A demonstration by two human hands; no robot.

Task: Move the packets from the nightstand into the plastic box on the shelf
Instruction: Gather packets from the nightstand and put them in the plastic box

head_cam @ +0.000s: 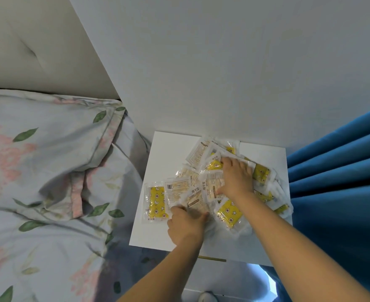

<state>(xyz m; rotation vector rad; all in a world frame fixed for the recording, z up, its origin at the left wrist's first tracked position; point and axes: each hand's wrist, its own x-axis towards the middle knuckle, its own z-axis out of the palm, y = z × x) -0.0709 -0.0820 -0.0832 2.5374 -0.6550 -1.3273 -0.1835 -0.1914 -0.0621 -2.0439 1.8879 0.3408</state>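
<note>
Many packets [203, 192] lie heaped on the white nightstand [158, 144], between the bed [48, 171] and the blue curtain [343, 171]. My right hand [237, 178] presses flat on the middle of the heap, fingers spread and thumb at one packet's edge. My left hand [186, 223] rests at the near edge, fingers curling onto a packet; I cannot tell whether it has hold. Step in hand: gathering, I judge. Next: bunch a bundle, lift, and carry it to the plastic box, which is out of view.
</note>
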